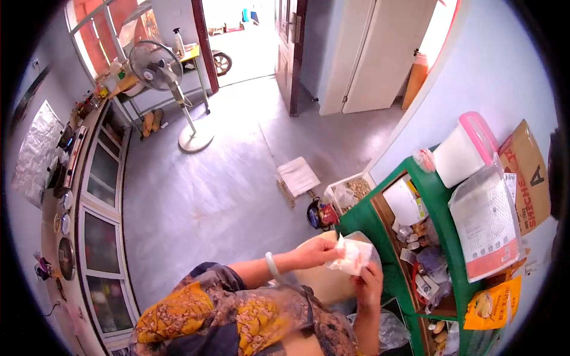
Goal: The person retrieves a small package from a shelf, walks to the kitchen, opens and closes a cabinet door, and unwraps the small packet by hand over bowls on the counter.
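In the lower middle of the frame, both hands are close together on one small white packet (354,256): the left hand (317,251) pinches its left edge, and the right hand (369,279) grips its lower right. I can't tell from here what's inside. The wrapper looks thin, so a hard tug between the two hands could tear it and scatter the contents; a loose pinch might let it slip past the knees toward the clear plastic bag (393,332) below. The green shelf (355,221) stands just beside, right of centre, so a swinging elbow could knock its crowded things. Farther off, at upper left, stands a fan (155,66); if running, it might catch loose scraps.
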`<action>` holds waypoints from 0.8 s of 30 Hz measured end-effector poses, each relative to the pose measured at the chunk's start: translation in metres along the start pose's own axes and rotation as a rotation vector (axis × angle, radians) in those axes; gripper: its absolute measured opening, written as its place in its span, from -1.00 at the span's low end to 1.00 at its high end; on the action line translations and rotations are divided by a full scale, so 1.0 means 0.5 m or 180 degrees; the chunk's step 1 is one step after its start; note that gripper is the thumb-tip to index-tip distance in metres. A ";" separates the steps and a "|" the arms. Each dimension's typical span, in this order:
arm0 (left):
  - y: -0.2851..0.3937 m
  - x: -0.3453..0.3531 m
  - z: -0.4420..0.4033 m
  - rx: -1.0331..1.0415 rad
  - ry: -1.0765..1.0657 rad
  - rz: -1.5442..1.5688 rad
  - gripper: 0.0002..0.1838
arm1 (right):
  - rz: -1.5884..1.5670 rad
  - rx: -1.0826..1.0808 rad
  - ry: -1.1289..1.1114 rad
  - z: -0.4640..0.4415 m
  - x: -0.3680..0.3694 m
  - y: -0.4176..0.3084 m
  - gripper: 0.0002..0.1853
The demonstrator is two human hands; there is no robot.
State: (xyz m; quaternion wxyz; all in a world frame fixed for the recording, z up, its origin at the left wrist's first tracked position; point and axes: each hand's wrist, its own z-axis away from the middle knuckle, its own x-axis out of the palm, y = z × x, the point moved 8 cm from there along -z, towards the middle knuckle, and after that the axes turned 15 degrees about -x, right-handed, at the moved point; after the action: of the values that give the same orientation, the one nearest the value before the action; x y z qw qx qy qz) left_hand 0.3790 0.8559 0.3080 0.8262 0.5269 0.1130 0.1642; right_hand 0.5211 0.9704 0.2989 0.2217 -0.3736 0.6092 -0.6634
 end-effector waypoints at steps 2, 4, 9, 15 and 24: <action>-0.071 -0.059 -0.008 -0.0379 0.0342 -0.0394 -0.61 | 0.1981 -0.0133 -0.0565 -0.021 -0.001 0.133 -0.83; -0.036 -0.075 0.059 -0.0368 0.0114 0.0638 -0.63 | 0.1258 -0.0114 -0.0506 -0.011 0.063 0.071 -0.87; -0.069 -0.069 0.128 -0.0330 -0.0442 0.1621 -0.64 | -0.0379 0.0590 -0.0626 0.041 0.202 0.033 -0.84; -0.130 -0.065 0.243 -0.0650 0.0348 0.1002 -0.61 | 0.0300 0.0235 -0.0970 0.102 0.159 0.077 -0.81; -0.200 -0.111 0.284 -0.0622 0.0522 0.0911 -0.62 | 0.0610 -0.0027 -0.1250 0.147 0.209 0.092 -0.79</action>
State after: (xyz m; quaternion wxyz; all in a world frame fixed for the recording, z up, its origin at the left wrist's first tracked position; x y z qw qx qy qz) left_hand 0.3943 0.6767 0.2776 0.8297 0.4397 0.0873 0.3326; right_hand 0.5050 0.8375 0.2763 0.3966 -0.4369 0.5898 -0.5513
